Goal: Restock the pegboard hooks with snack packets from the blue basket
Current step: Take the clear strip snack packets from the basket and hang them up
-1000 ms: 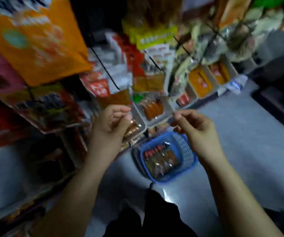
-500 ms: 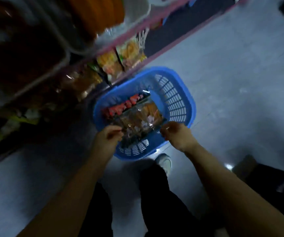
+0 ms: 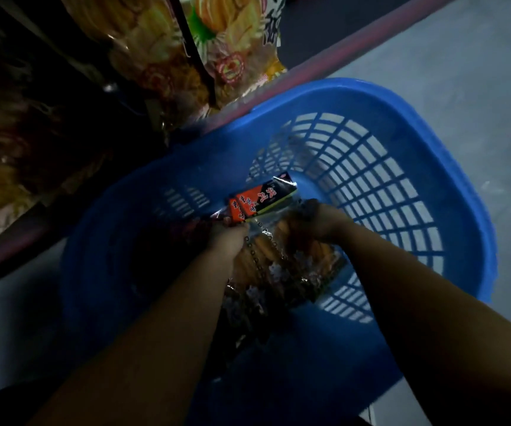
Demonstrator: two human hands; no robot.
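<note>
Both hands down inside blue basket (image 3: 451, 192), on grey floor (image 3: 478, 56) right against base of shelf (image 3: 325, 61).

Left hand (image 3: 228, 238) curled onto left side of snack packet (image 3: 279, 241), just under its red-and-black header card (image 3: 259, 200). Grip looks like a pinch on the film edge; fingertips lost in shadow, so exact finger layout unclear.

Right hand (image 3: 317, 221) curled over right upper side of same packet, fingers wrapped onto clear film. Thumb position not readable.

Packet: clear wrap, orange-brown pieces inside, header end pointing away toward far wall of basket, lower end toward viewer. Sits at basket centre, between both forearms. Lifted or resting on basket bottom: cannot tell, too dark underneath. More dark packets (image 3: 248, 309) below and toward near side of it, stacked, count not readable.

Basket wall slotted, floor visible through slots on right and near side. Left half of basket in deep shadow.

Above-left: yellow noodle-style bags (image 3: 226, 41) standing on low shelf behind a pink-red rail (image 3: 355, 47). Further left, more bags (image 3: 8, 167) in darkness, detail not legible.

Pegboard hooks out of frame.
</note>
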